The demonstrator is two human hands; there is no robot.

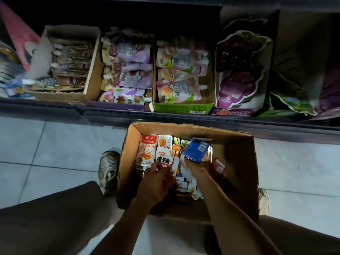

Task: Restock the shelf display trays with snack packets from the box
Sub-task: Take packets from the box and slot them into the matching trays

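Where the box [237,162] sits at 6 o'clock, left hand [156,183] pinches a white packet [164,157]; right hand [199,169] grips a blue packet [196,151], its fingers hidden.

Dim, shadowy shelf [184,115], brighter floor [55,144], blurred and warped edges.

A shop aisle. A low shelf [165,116] carries open display trays [182,107] of packaged snacks; a stock box [237,162] stands on the tiled floor [55,144]
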